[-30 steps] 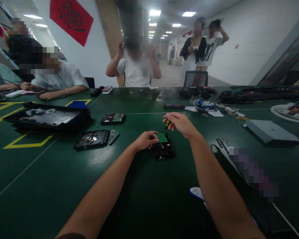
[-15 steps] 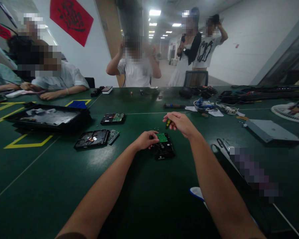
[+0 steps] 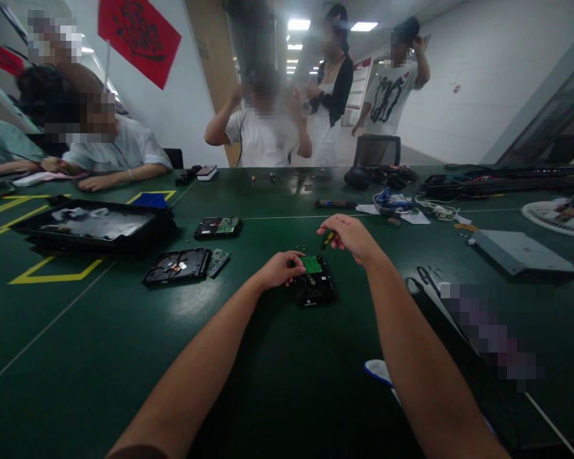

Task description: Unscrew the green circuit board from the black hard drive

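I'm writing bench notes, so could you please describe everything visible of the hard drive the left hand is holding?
The hard drive is a black, metal-looking slab lying flat on the green table, a green circuit board toward its far end. The left hand grips its far left side; the right hand holds a yellow-and-black tool over its far right corner, contact unclear.

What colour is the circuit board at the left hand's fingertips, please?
The circuit board is green, as the head view shows.

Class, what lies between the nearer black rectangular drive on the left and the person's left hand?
The head view shows a flat green circuit board beside that drive, then green tabletop to the left hand.
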`<state>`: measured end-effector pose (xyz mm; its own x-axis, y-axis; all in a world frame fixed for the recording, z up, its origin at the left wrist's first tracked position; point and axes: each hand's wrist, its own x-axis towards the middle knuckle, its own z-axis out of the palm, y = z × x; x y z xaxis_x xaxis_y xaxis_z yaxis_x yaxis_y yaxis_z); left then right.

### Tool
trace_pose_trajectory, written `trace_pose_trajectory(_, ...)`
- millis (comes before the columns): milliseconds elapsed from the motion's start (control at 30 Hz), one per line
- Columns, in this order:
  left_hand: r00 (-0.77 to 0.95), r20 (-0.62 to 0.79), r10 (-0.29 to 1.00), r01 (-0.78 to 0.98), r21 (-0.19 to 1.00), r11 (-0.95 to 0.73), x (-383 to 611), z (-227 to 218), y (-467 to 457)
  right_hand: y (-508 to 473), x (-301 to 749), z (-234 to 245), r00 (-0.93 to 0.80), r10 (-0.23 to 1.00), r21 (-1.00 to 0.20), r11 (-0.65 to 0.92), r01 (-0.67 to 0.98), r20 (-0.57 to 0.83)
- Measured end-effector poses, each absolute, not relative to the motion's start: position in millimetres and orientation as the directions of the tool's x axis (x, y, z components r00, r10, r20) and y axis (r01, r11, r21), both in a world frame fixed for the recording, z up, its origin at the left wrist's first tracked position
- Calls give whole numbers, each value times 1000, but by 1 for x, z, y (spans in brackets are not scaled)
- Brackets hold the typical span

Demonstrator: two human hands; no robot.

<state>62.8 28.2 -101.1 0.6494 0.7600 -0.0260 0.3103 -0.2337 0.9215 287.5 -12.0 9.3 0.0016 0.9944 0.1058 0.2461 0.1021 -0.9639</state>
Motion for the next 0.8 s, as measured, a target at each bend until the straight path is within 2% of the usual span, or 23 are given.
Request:
trace_pose_trajectory(200, 663, 11, 749, 263, 933, -247, 62, -103, 28, -19, 281, 11, -131, 987, -992, 106, 68, 96)
trace_pose_trajectory(267, 664, 14, 748, 257, 935, -246, 62, -104, 29, -19, 281, 10, -134, 985, -990, 118, 82, 106)
trace_pose_trajectory(400, 661, -1, 750, 274, 931, -241, 63, -104, 30, -14, 285, 8, -70, 985, -952, 171, 253, 158)
trace_pose_trajectory(467, 662, -1, 750, 277, 930, -243, 63, -103, 30, -12, 286, 8, -31, 987, -948, 161, 276, 159)
trace_pose_trajectory(633, 661, 13, 750, 249, 939, -236, 63, -106, 30, -14, 281, 9, -44, 993, -978, 116, 171, 110)
trace_pose_trajectory(800, 663, 15, 749, 250, 938, -240, 63, -107, 30, -15, 280, 7, -104, 982, -979, 168, 114, 156)
